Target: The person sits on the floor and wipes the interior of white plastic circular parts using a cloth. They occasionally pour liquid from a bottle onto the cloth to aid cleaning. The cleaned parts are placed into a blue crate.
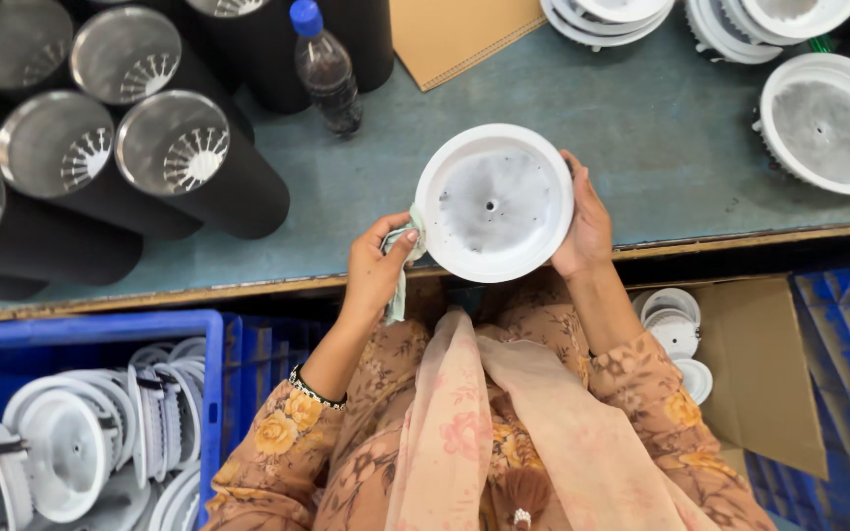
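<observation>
Over the bench (563,108) edge, your right hand (584,224) has a closed grip on the white round housing (494,202). Your left hand (378,267) pinches a cloth (403,270) against its rim.

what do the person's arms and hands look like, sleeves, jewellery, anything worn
Both hands are bare, no gloves. The left hand has a dark beaded bracelet at the wrist. Both arms wear loose tan sleeves printed with yellow and orange flowers, reaching partway down the forearm. No ring or watch is visible. A pale peach scarf hangs down the front between the arms.
</observation>
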